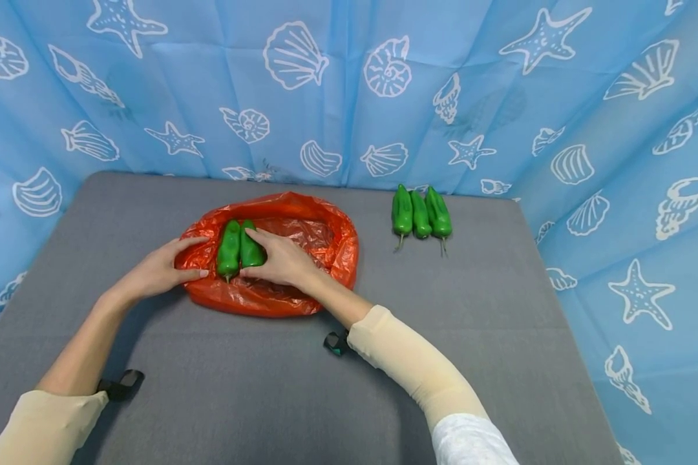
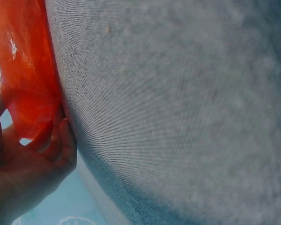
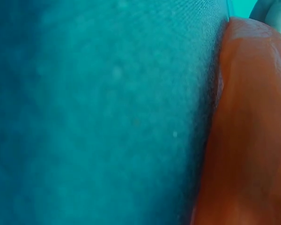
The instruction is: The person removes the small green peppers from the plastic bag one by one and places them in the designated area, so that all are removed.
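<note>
Peppers everywhere you look, dude: a pair of long green ones sits in your red plastic bag [image 1: 256,305], side by side toward its left end. Your right hand [image 1: 282,255] is reaching over the opening with thumb and fingers gripping the right-hand pepper [image 1: 251,256], which is just beside the left-hand pepper [image 1: 229,250]. Your left hand [image 1: 163,265] touches the bag's left end, thumb and index finger well apart; the wrist view cuts that hand off, so I honestly can't tell if you're really holding the plastic or just steadying it. Another three green peppers [image 1: 421,215] lie close together on the gray tabletop [image 1: 256,394], right of the bag, near the blue seashell-print curtain [image 1: 337,123].
</note>
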A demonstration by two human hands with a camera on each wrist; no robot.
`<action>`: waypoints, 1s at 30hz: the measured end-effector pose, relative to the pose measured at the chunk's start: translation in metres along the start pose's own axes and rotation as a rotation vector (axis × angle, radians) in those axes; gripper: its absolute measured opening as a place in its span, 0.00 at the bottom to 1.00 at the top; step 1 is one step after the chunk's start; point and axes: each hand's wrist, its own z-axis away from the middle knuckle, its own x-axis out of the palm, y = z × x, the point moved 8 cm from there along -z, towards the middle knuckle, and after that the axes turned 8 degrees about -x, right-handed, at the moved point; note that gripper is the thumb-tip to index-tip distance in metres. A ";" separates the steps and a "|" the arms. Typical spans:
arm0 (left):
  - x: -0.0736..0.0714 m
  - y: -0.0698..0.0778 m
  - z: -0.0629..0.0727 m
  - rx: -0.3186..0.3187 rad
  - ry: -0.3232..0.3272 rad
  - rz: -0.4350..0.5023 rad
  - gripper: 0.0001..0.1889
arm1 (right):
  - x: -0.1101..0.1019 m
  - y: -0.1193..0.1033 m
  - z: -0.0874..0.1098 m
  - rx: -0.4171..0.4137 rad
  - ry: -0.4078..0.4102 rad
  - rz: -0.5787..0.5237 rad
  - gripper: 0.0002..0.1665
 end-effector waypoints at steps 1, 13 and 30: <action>0.000 0.000 0.000 0.000 0.000 -0.002 0.43 | 0.000 0.001 0.000 -0.006 0.003 -0.006 0.52; 0.001 0.002 0.001 -0.006 0.000 0.015 0.42 | -0.012 0.009 0.008 -0.035 0.073 -0.157 0.49; 0.000 -0.002 -0.001 -0.021 -0.002 0.001 0.42 | -0.036 0.026 0.025 -0.032 0.216 -0.315 0.47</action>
